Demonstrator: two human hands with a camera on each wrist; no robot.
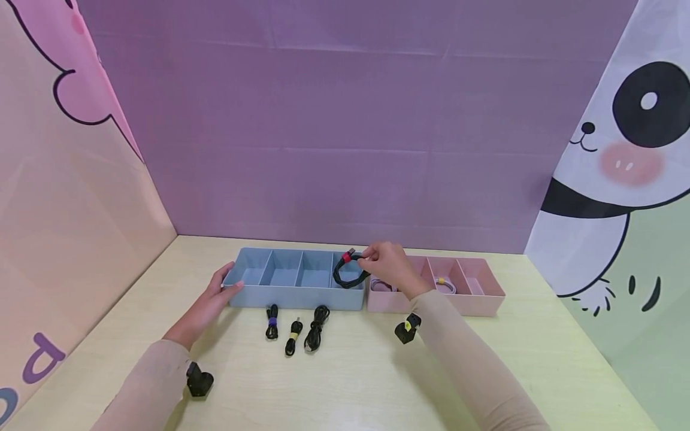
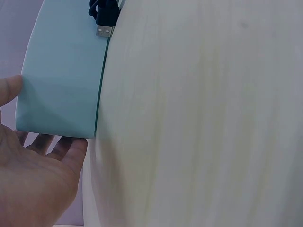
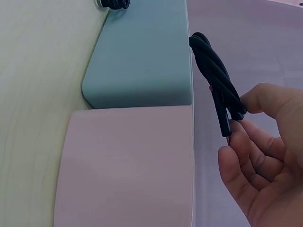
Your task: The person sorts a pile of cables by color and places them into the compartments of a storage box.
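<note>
A coiled black cable with a red band hangs above the right end of the blue divided box. My right hand pinches the coil by its side; the right wrist view shows the cable between thumb and fingers, above the box rim. My left hand grips the blue box's left end, thumb at the front wall and fingers around the end. In front of the box lie three more black cables: one with a purple band, one with a yellow band, and a larger bundle.
A pink divided box stands against the blue box's right end. Inside it are a pale coiled cable and another with a yellow band. A purple backdrop rises behind the table.
</note>
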